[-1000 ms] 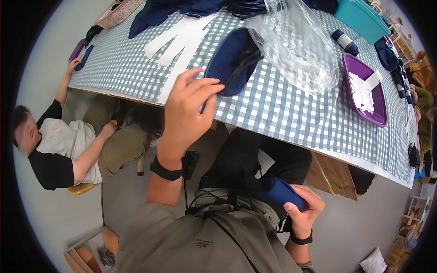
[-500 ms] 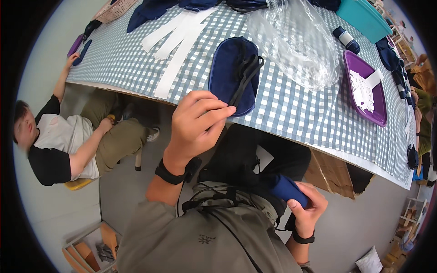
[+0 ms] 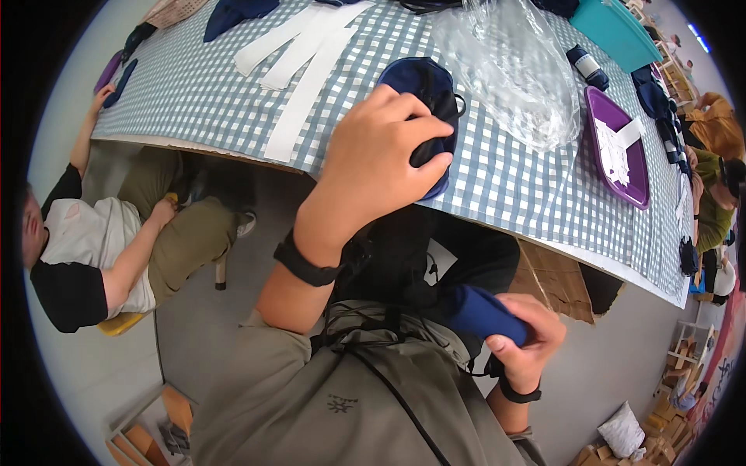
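My left hand (image 3: 381,159) lay clamped over a navy fabric eye mask (image 3: 426,93) at the near edge of the checked tablecloth (image 3: 202,93) — fingers curled over its top, thumb tucked under the lower rim, so the mask was pinched rather than merely pressed. Its black elastic strap (image 3: 458,105) looped out on the right side. My right hand (image 3: 524,338) was down by my lap, below the table edge, closed around a rolled navy cloth piece (image 3: 478,314) (a second mask or a pouch, I could not tell which).

By my reckoning the work was partway through: one piece already in my right fist, the other gripped but not yet lifted clear of the table, its lower end hanging just over the edge. Further dark blue fabric pieces (image 3: 233,12) lay at the far side, untouched, so more seemed to remain.

The mask's long axis ran away from me, roughly upright in the view and leaning slightly right, with the rounded far end pointing toward the crumpled clear plastic bag (image 3: 509,70) and the near end toward my body. White paper strips (image 3: 299,62) lay to its left, close but apart. A purple tray (image 3: 633,167) holding white slips sat well to the right — beyond it, a small dark bottle (image 3: 587,67). Another person (image 3: 85,256) sat low at my left.
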A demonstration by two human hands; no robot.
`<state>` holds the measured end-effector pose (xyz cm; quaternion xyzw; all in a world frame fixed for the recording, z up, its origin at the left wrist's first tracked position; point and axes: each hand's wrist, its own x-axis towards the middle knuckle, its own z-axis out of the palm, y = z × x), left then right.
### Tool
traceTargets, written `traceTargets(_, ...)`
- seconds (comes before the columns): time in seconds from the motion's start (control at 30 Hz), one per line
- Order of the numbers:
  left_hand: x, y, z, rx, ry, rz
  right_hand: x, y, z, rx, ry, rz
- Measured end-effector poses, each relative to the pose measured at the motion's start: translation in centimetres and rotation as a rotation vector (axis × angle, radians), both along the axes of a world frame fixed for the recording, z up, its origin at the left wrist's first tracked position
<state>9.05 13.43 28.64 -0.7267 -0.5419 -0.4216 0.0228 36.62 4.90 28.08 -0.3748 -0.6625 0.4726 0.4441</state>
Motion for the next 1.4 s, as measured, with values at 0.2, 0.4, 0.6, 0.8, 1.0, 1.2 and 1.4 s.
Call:
traceTargets(0.2, -0.2, 0.7, -1.2, 0.019, -0.105, 0.083, 1.2, -2.3, -0.7, -0.118, -0.032, -0.059)
traceTargets(0.4, -0.1, 0.6, -1.7, 0.033, -0.131, 0.16, 1.8, -2.3, -1.4, -0.102, -0.001, -0.067)
traceTargets(0.6, -0.1, -0.1, -1.3, -0.003, -0.051, 0.194, 0.9, -0.9, 0.4, 0.041, -0.024, 0.031)
traceTargets(0.8, -0.6, -1.3, 0.1, -0.019, 0.048, 0.061, -2.7, 2.1, 6.2, 0.439, -0.125, 0.274)
traceTargets(1.0, -1.3, -0.9, -1.8, 0.019, -0.064, 0.019, -6.5, 1.4, 10.0, 0.54, -0.097, 0.377)
traceTargets(1.2, -0.9, -0.6, -2.7, -0.028, -0.079, 0.019, -6.9, 0.6, 9.2, 0.432, -0.088, 0.377)
traceTargets(1.4, -1.4, -0.9, -3.3, 0.068, -0.07, 0.072, -8.4, 0.7, 9.5, 0.343, -0.065, 0.43)
